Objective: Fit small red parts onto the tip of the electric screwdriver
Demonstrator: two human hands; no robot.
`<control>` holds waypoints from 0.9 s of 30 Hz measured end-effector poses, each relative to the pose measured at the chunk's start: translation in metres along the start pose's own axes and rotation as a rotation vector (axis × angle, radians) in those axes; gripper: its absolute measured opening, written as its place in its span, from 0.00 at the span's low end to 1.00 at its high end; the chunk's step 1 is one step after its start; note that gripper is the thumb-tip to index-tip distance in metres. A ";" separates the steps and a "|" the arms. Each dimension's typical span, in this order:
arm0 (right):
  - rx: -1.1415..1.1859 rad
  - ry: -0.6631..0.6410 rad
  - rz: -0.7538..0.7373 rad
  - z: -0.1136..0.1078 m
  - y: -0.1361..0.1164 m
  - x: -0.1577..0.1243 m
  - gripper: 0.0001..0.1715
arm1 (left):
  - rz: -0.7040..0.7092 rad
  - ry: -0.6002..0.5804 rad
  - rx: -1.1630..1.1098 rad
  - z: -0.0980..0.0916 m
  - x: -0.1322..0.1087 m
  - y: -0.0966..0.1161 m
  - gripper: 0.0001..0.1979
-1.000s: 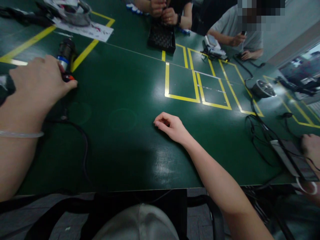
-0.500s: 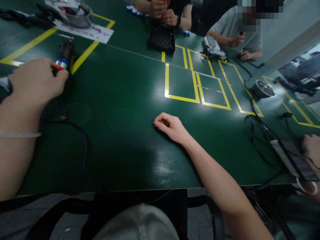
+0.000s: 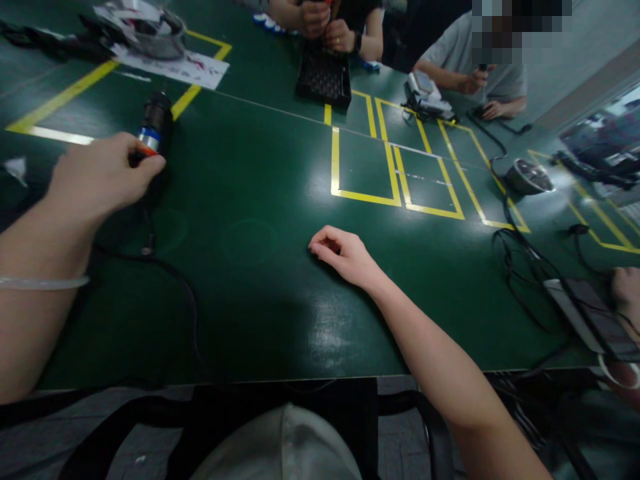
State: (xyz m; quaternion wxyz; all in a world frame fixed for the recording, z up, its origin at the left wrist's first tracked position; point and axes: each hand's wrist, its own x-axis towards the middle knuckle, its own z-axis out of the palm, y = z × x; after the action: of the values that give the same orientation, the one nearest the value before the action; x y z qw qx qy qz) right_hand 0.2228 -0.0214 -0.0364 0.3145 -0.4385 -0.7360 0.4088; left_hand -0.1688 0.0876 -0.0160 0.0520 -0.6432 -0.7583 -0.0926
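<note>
My left hand (image 3: 103,172) is closed around a corded electric screwdriver (image 3: 150,133) with a black nose, a blue and silver ring and an orange part beside my thumb. Its tip points away from me; most of its body is hidden under my hand. A dark cord (image 3: 183,283) runs from below that hand toward the table's front edge. My right hand (image 3: 343,253) rests on the green table (image 3: 260,193), fingers curled in and thumb against them. Nothing shows inside it.
A round bowl (image 3: 157,37) stands on a white sheet (image 3: 207,70) at far left. Across the table, a person's hands (image 3: 327,27) work above a black tray (image 3: 325,80). Cables (image 3: 520,267), a round metal dish (image 3: 530,177) and a phone-like device (image 3: 590,313) lie on the right.
My left hand and the electric screwdriver have moved right and slightly toward me, and the cord has shifted right with them. My right hand has stayed in place.
</note>
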 end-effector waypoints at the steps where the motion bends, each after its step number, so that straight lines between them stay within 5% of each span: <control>1: -0.002 0.002 0.002 0.000 0.000 0.000 0.09 | -0.045 -0.084 0.026 -0.005 -0.005 0.011 0.31; 6: 0.016 0.013 0.014 0.000 0.001 0.001 0.09 | 0.103 -0.208 0.061 -0.026 -0.045 0.067 0.30; 12: 0.026 0.017 0.010 0.001 0.002 0.001 0.09 | 0.495 -0.060 -0.061 -0.022 -0.094 0.111 0.21; 22: 0.075 0.029 0.004 0.001 0.003 0.000 0.08 | 0.743 -0.076 -0.335 -0.016 -0.143 0.144 0.15; 27: 0.100 0.033 0.011 0.001 0.003 -0.001 0.10 | 0.806 0.045 -0.372 -0.023 -0.150 0.147 0.13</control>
State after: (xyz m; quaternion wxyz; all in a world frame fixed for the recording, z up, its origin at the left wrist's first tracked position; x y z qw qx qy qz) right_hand 0.2237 -0.0221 -0.0394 0.3456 -0.4330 -0.7071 0.4394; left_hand 0.0001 -0.0395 -0.0120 -0.0162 -0.8837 -0.4161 -0.2136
